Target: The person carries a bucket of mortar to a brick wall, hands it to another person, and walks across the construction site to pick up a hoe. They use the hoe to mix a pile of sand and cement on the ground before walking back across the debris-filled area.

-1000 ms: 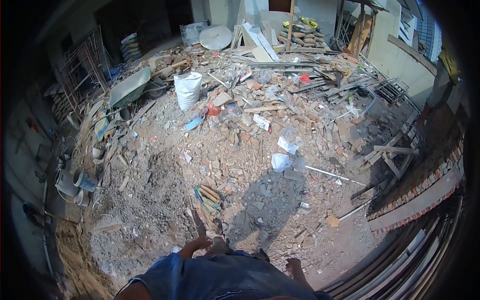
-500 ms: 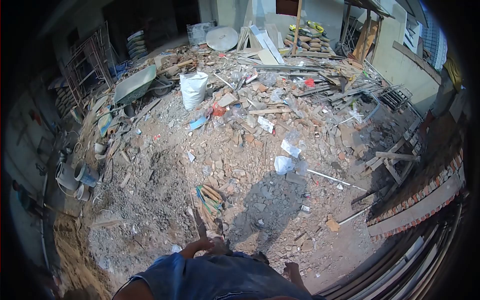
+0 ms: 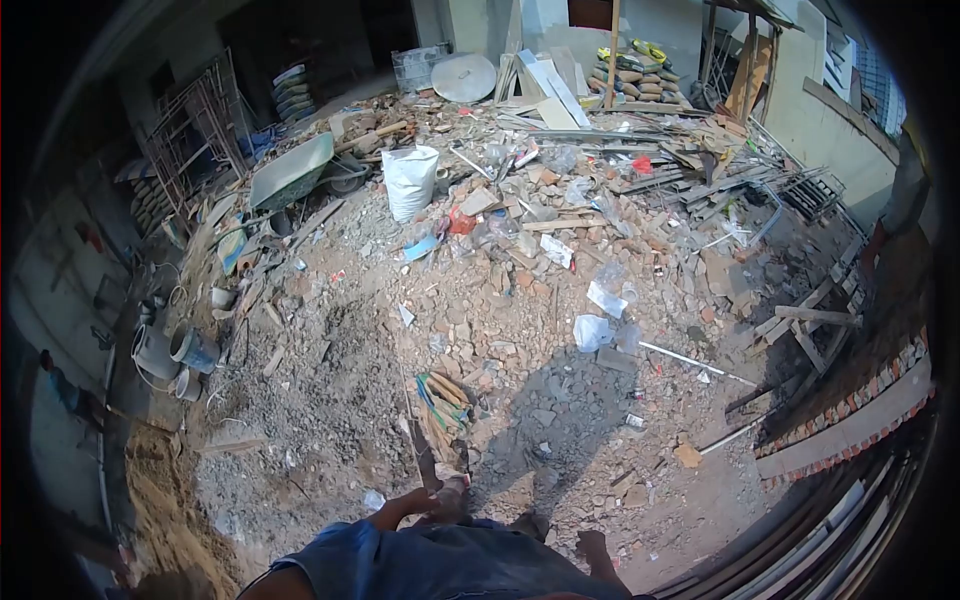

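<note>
In the head view, my left hand is low in front of my body, with its fingers wrapped round the upper end of a long dark handle. That handle slants forward to the rubble, and its far end is thin and hard to make out. Just beyond lies a small bundle of yellow, green and brown sacking. My right hand hangs beside my body over the ground, with its fingers too dark to read. My feet stand on the broken ground.
Rubble spreads ahead, with a white sack, a tipped wheelbarrow and scrap planks. Buckets stand at left, near another person. A low brick wall and long pipes lie at right.
My view has turned slightly left, so the scene sits further right in the frame. More of the person at the left shows. Both hands keep nearly the same pose.
</note>
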The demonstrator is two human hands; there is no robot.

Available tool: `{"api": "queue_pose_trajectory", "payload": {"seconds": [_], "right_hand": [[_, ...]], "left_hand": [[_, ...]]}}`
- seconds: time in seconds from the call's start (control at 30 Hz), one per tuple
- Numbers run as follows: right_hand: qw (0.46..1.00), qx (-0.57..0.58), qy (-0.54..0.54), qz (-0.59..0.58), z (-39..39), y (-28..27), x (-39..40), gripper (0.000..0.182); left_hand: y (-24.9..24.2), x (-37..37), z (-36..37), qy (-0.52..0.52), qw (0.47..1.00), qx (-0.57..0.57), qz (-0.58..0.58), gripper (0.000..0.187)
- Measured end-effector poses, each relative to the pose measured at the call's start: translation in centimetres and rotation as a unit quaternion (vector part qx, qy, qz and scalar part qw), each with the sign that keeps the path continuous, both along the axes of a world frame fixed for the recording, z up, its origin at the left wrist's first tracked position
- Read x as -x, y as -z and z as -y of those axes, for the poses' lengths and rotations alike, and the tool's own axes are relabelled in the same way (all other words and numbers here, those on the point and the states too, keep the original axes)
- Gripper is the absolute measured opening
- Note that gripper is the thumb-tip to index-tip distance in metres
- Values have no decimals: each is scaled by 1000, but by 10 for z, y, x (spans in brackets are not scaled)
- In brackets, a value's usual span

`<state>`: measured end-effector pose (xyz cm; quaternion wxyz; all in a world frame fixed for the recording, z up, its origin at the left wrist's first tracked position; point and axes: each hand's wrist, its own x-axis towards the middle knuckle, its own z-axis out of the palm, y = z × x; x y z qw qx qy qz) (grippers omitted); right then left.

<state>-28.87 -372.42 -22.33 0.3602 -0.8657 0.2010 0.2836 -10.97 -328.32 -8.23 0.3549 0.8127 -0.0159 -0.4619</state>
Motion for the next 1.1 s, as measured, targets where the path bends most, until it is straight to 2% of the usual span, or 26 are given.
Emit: {"api": "queue_pose_trajectory", "payload": {"seconds": [0.07, 0.1, 0.17, 0.3, 0.43, 0.5, 0.57, 0.6, 0.63, 0.7, 0.73, 0.8, 0.87, 0.9, 0.93, 1.0, 1.03, 1.1], "right_hand": [[974, 121, -178, 66, -1, -23, -4, 19], [974, 121, -180, 65, -2, -28, -7, 19], [937, 188, -263, 131, -3, -34, -11, 15], [953, 164, -222, 127, -4, -43, -13, 15], [941, 186, -253, 128, -1, -35, -17, 14], [957, 160, -212, 119, 0, -27, -17, 15], [996, -23, -25, 82, 14, 60, -7, 15], [989, -104, 75, 73, 20, 101, -3, 16], [977, -150, 151, 9, 15, 70, -9, 15], [916, -213, 324, -104, 5, 5, -20, 16], [916, -213, 324, -104, 6, 2, -22, 16], [920, -283, 240, -129, 20, 41, -21, 18], [980, -180, 86, -8, 31, 128, -10, 19], [992, -110, 20, 55, 35, 165, -5, 19], [992, -108, 18, 56, 36, 158, -6, 19], [980, -124, 140, 65, 24, 108, -9, 19], [842, -285, 435, -144, 2, -20, -33, 17], [974, -168, 148, -29, 25, 125, -23, 15]], "left_hand": [[1, 3, -2, -17, 1000, 16, -10, 28], [-1, 4, -2, -22, 1000, 1, -19, 28], [-3, 4, -3, -28, 999, -14, -30, 27], [0, 5, -5, -2, 1000, -10, -16, 28], [-1, 2, -3, -11, 999, 13, -35, 28], [4, -3, -2, -8, 999, 12, -37, 27], [1, -6, 1, -3, 999, 10, -39, 26], [-3, -9, 3, -11, 999, 28, -41, 26], [-7, -11, 5, -20, 998, 46, -43, 25], [-12, -19, 9, -2, 1000, 18, -25, 26], [-15, -21, 11, 14, 1000, -10, -7, 27], [-7, -26, 11, 3, 1000, 5, -16, 28], [-1, -31, 11, -8, 1000, 20, -23, 29], [-1, -35, 12, -5, 1000, 14, -22, 30], [-1, -37, 14, -1, 1000, 8, -21, 30], [1, -40, 15, -11, 1000, 16, -19, 31], [4, -42, 14, -20, 999, 23, -17, 31], [4, -46, 14, -12, 1000, 14, -17, 31]]}}
